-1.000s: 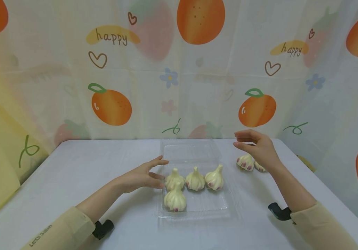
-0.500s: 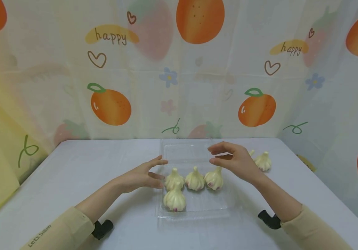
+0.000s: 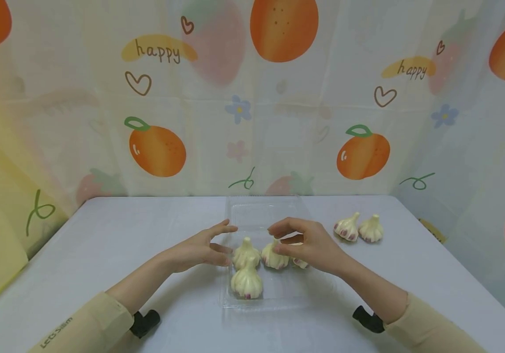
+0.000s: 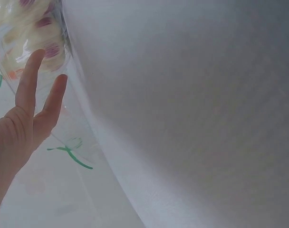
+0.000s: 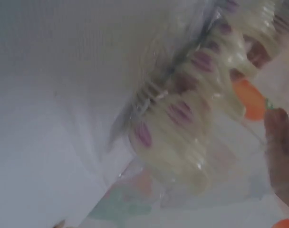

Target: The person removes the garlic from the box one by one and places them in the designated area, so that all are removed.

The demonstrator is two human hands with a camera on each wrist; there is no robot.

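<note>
A clear plastic box (image 3: 288, 289) holds several garlic bulbs: one at the near left (image 3: 246, 283), and behind it a row of a left bulb (image 3: 246, 250), a middle bulb (image 3: 273, 259) and a right bulb (image 3: 300, 263). My left hand (image 3: 197, 252) is at the box's left wall with fingers spread, holding nothing. Over the back row is my right hand (image 3: 312, 245), fingers bent loosely with a gap to the thumb. Its thumb overlaps the middle bulb's top, and the hand hides most of the right bulb. The right wrist view shows bulbs (image 5: 173, 128) through the clear wall.
Two more garlic bulbs, a left one (image 3: 347, 228) and a right one (image 3: 371, 229), sit on the white table (image 3: 182, 314) right of the box. The box's clear lid (image 3: 257, 213) lies open toward the back. A printed curtain (image 3: 279, 122) hangs behind the table.
My right hand has moved left and lower, from beside the two loose bulbs to over the box's back row. My left hand keeps its place at the box's left side.
</note>
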